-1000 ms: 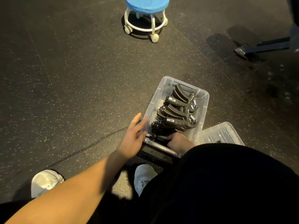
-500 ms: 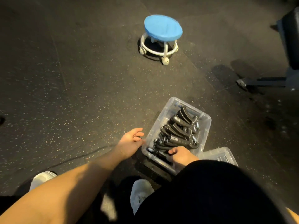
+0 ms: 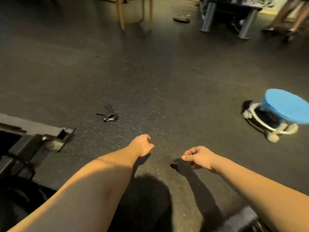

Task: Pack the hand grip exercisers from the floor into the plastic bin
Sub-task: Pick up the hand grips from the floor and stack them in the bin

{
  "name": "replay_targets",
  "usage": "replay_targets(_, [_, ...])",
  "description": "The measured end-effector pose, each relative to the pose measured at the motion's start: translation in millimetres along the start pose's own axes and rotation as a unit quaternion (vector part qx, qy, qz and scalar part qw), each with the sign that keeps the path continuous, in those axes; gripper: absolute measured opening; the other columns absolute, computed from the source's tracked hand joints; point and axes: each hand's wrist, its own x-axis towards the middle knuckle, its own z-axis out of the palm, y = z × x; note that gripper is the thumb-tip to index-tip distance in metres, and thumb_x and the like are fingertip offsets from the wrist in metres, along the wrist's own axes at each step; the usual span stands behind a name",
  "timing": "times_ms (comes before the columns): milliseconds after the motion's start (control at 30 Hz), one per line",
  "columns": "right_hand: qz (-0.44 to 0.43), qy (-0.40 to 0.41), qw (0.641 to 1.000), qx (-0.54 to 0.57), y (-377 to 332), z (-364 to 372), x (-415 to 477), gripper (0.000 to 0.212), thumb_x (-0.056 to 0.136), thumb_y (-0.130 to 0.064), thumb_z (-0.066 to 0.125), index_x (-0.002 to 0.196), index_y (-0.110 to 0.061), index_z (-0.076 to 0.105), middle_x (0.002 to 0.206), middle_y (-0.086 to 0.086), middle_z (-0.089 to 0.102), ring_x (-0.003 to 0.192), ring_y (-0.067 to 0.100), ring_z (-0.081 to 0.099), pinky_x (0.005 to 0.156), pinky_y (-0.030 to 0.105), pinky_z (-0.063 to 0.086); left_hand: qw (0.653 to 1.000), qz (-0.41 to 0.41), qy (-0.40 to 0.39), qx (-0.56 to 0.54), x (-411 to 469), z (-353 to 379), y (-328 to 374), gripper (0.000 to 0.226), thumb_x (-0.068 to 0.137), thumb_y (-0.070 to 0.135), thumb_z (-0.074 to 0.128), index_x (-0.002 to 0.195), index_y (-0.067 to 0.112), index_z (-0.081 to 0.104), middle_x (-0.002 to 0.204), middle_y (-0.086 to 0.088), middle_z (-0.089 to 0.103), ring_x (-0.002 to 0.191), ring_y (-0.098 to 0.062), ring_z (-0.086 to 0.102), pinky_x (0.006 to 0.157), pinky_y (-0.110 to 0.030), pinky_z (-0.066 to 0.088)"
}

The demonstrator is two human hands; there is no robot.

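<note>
1. Now both arms stretch forward over the dark floor [image 3: 167, 72], the hands apart from each other.
2. The left hand [image 3: 142, 145] has its fingers loosely curled and holds nothing.
3. The right hand [image 3: 199, 157], at its 3 o'clock, is just as slack and holds nothing.
4. One hand grip exerciser [image 3: 108, 115] lies on the floor at 11 o'clock from the left hand, well apart from it.
5. A blue stool [image 3: 284, 108] on casters stands at 2 o'clock from the right hand.
6. A metal frame [image 3: 33, 131] sits at 9 o'clock from the left hand.
</note>
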Motion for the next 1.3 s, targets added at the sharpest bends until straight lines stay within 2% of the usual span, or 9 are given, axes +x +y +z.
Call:
replay_targets(100, [-0.033, -0.04, 0.999, -0.014, -66, 55, 86, 0.017, 0.09, -0.015, 0.074, 0.103, -0.007, 0.066, 0.078, 0.007, 0.066, 0.063, 0.013, 0.062, 0.058, 0.023, 0.054, 0.996, -0.058, 0.062, 0.024, 40, -41, -58, 0.047, 0.091, 0.036, 0.059, 0.133, 0.016, 0.055, 0.129, -0.007, 0.064, 0.117, -0.029, 0.06, 0.101, -0.039, 0.048])
replay_targets(267, [-0.074, -0.069, 0.995, 0.017, -155, 160, 220, 0.013, 0.091, -0.011, 0.07, 0.087, -0.018, 0.059, 0.079, 0.009, 0.062, 0.067, 0.016, 0.063, 0.068, 0.033, 0.059, 0.973, -0.143, 0.178, 0.039, 120, -90, -139, 0.036, 0.094, 0.029, 0.053, 0.127, 0.014, 0.056, 0.131, -0.008, 0.056, 0.123, -0.03, 0.056, 0.1, -0.043, 0.048])
replay_targets(467, [-0.111, -0.045, 0.991, 0.053, -221, 248, 331, 0.053, 0.085, -0.015, 0.072, 0.136, -0.021, 0.058, 0.124, 0.003, 0.063, 0.107, 0.021, 0.066, 0.094, 0.042, 0.057, 0.965, -0.167, 0.197, 0.032, 205, -108, -205, 0.038, 0.095, 0.027, 0.055, 0.131, 0.016, 0.05, 0.132, -0.009, 0.05, 0.126, -0.031, 0.051, 0.101, -0.045, 0.045])
replay_targets(633, [-0.118, -0.042, 0.989, 0.08, -231, 274, 363, 0.068, 0.082, -0.012, 0.07, 0.145, -0.031, 0.05, 0.142, 0.004, 0.054, 0.12, 0.025, 0.058, 0.101, 0.044, 0.053, 0.964, -0.17, 0.204, 0.008, 231, -103, -217, 0.044, 0.092, 0.033, 0.058, 0.129, 0.011, 0.055, 0.133, -0.013, 0.042, 0.125, -0.034, 0.046, 0.105, -0.046, 0.043])
replay_targets(733, [-0.099, -0.048, 0.987, 0.116, -230, 270, 356, 0.061, 0.088, -0.003, 0.063, 0.144, -0.024, 0.052, 0.132, 0.001, 0.059, 0.097, 0.017, 0.063, 0.099, 0.043, 0.054, 0.952, -0.213, 0.211, -0.058, 222, -98, -214, 0.044, 0.085, 0.034, 0.072, 0.119, 0.009, 0.063, 0.128, -0.013, 0.056, 0.114, -0.033, 0.058, 0.095, -0.041, 0.049])
replay_targets(933, [-0.06, -0.071, 0.979, 0.183, -202, 243, 300, 0.043, 0.093, -0.008, 0.064, 0.133, -0.023, 0.06, 0.126, 0.002, 0.06, 0.111, 0.017, 0.059, 0.1, 0.04, 0.054, 0.934, -0.248, 0.152, -0.208, 169, -68, -196, 0.052, 0.084, 0.033, 0.078, 0.125, 0.005, 0.063, 0.121, -0.01, 0.067, 0.118, -0.026, 0.062, 0.104, -0.035, 0.046])
replay_targets(1000, [-0.061, -0.06, 0.979, 0.183, -187, 221, 271, 0.037, 0.091, -0.008, 0.066, 0.125, -0.022, 0.064, 0.122, 0.003, 0.062, 0.11, 0.017, 0.061, 0.095, 0.04, 0.057, 0.92, -0.238, 0.13, -0.282, 145, -62, -180, 0.05, 0.081, 0.021, 0.082, 0.122, 0.003, 0.062, 0.11, -0.014, 0.07, 0.098, -0.027, 0.069, 0.097, -0.039, 0.053])
replay_targets(1167, [-0.091, -0.025, 0.984, 0.15, -142, 137, 184, 0.039, 0.087, 0.007, 0.063, 0.12, -0.013, 0.065, 0.118, 0.012, 0.064, 0.101, 0.023, 0.067, 0.084, 0.039, 0.061, 0.928, -0.147, 0.045, -0.339, 72, -57, -101, 0.044, 0.084, -0.008, 0.072, 0.124, -0.011, 0.054, 0.076, -0.013, 0.06, 0.046, -0.012, 0.063, 0.042, -0.021, 0.052])
replay_targets(1300, [-0.098, 0.012, 0.988, 0.121, -99, 55, 93, 0.042, 0.086, 0.004, 0.069, 0.126, -0.006, 0.06, 0.104, 0.009, 0.062, 0.091, 0.022, 0.064, 0.08, 0.042, 0.061, 0.969, -0.017, 0.013, -0.245, 25, -41, -27, 0.025, 0.08, -0.009, 0.075, 0.102, -0.002, 0.067, 0.072, -0.009, 0.06, 0.048, -0.005, 0.057, 0.048, -0.012, 0.049])
